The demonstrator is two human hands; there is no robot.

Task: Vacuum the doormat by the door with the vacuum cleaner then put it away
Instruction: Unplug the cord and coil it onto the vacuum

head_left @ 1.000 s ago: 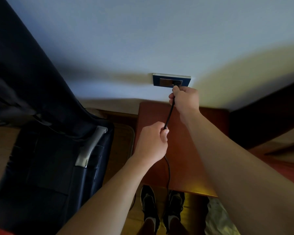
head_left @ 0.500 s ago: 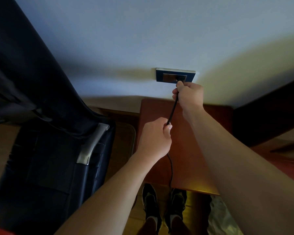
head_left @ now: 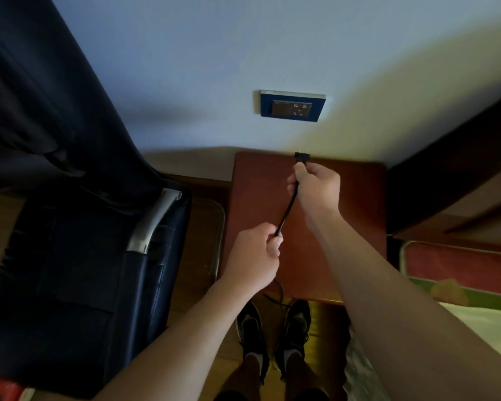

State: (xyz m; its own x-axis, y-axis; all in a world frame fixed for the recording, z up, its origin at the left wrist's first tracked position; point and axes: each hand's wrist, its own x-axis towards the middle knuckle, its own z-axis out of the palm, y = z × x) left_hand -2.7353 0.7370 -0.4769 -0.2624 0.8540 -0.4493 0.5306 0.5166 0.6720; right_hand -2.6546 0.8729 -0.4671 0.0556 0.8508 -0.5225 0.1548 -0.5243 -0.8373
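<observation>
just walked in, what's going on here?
A person stands facing a wall socket and holds a black power cord in both hands. The right hand grips the power cord just behind the plug; the left hand grips it lower down. The plug is out of the socket, held over a reddish-brown side table.

**A Bedroom in a Home**

A bed with a pale green sheet (head_left: 475, 316) stood just beside a red-brown wooden bedside surface (head_left: 258, 198). Behind them was a plain white wall (head_left: 214, 53) with a blue-framed socket (head_left: 292, 105). A dark blue padded armchair with a silver armrest (head_left: 70, 270) sat near.
</observation>
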